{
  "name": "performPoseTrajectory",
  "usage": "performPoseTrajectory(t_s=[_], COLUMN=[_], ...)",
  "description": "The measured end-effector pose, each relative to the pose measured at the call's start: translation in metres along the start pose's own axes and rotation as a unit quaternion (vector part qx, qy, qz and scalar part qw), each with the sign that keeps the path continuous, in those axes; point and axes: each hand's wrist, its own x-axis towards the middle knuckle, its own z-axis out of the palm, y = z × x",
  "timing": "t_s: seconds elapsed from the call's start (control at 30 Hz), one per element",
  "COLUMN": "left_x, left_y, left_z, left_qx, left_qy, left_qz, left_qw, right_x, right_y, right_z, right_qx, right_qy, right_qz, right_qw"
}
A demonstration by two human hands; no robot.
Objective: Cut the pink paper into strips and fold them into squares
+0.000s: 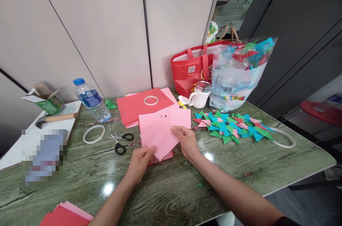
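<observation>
Red and pink sheets (66, 215) are lying closest to us, at the near left of the green marbled table (96, 169). Now to the middle: both hands are working one pink paper sheet (159, 138), tilting it above a pink paper stack (184, 115). The left hand (140, 162) is pinching the near left edge, thumb on top, fingers curled closed beneath. Over on the right side, the right hand (187, 140) is gripping the edge, its thumb and fingers closed on the paper too.

Just left of the stack, black-handled scissors (119, 138) are resting with their loops spread, and a white tape roll (92, 142) is lying beyond them, near the water bottle (92, 99). Red paper (130, 110) is sitting at the far side. Off to the right, folded origami pieces (232, 126) are crowding together in green, blue, pink and red, while a white mug (200, 98) is standing behind, beside a copy-paper bag (235, 88).
</observation>
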Motion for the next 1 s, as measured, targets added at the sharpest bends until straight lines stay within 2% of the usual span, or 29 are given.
performPoseTrajectory(t_s=[0.4,0.77,1.0], left_x=[-0.0045,-0.0053,-0.0015], left_y=[0.0034,0.0037,0.0068], left_z=[0.0026,0.0005,-0.0029], left_qx=[-0.05,-0.06,-0.03], left_qy=[-0.119,-0.13,-0.072], left_qz=[-0.106,-0.079,-0.049], left_qw=[0.986,0.987,0.996], right_x=[0.0028,0.0021,0.0017], right_y=[0.0037,0.0036,0.0034], right_z=[-0.0025,-0.002,-0.0016], right_qx=[0.001,-0.014,-0.021], right_qy=[0.008,0.013,0.01], right_qz=[-0.003,-0.012,-0.004], right_qw=[1.0,1.0,1.0])
